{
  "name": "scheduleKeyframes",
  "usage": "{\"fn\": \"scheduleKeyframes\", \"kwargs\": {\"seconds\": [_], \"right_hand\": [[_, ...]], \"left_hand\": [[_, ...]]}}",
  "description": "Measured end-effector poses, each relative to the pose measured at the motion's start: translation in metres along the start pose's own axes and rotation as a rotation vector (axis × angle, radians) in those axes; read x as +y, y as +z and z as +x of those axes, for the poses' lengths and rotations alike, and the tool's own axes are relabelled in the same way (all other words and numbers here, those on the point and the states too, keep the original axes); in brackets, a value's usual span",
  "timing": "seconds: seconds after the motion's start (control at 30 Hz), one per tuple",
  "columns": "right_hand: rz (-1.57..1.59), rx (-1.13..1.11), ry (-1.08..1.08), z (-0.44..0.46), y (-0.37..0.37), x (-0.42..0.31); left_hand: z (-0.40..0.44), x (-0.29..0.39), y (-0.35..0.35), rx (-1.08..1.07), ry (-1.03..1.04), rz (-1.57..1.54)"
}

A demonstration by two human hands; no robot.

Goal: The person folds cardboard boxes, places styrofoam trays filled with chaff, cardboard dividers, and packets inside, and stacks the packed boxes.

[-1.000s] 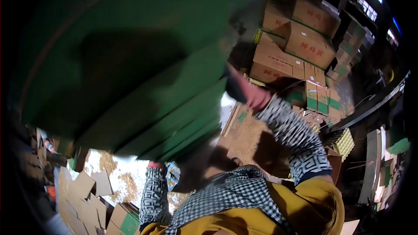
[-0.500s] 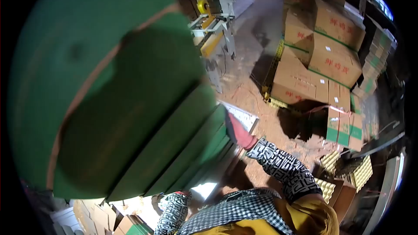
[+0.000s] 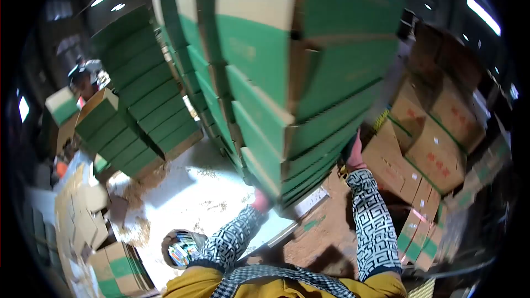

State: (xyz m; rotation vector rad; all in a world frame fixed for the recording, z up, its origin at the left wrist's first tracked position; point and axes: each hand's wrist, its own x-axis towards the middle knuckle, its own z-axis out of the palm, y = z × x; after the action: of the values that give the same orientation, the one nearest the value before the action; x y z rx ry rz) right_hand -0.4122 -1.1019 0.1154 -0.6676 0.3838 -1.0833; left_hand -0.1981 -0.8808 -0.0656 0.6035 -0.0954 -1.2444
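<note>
A tall stack of green and white cardboard cartons [image 3: 326,99] rises right in front of me, leaning slightly. My left hand [image 3: 261,201], in a pinkish glove, holds the stack's lower near corner; its fingers are largely hidden and blurred. On the right, my right hand [image 3: 355,153], in a pink and dark glove, grips the side of the stack low down, its fingertips out of sight behind it. Both forearms wear black-and-white patterned sleeves. Beneath the stack shows the edge of a white tabletop [image 3: 193,187].
More green carton stacks [image 3: 160,99] stand on the table's far left, with another person [image 3: 83,83] behind them. A round container of small colourful packets [image 3: 182,248] sits near my left arm. Brown boxes [image 3: 436,160] are piled at right; flattened cardboard [image 3: 80,215] lies left.
The view has swung left, bringing the tabletop and other stacks into sight. The stack, earlier filling the left side, now stands upright at centre between my hands.
</note>
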Motion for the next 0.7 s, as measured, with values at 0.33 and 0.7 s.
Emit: {"fn": "scheduleKeyframes", "kwargs": {"seconds": [0.33,0.7], "right_hand": [[-0.865,0.127,-0.229,-0.004,-0.003,-0.035],[-1.183,-0.077,-1.104,-0.124,0.099,-0.06]], "left_hand": [[0.016,0.005,0.016,-0.029,0.135,-0.144],[-0.125,0.052,-0.009,0.158,0.25,0.457]]}}
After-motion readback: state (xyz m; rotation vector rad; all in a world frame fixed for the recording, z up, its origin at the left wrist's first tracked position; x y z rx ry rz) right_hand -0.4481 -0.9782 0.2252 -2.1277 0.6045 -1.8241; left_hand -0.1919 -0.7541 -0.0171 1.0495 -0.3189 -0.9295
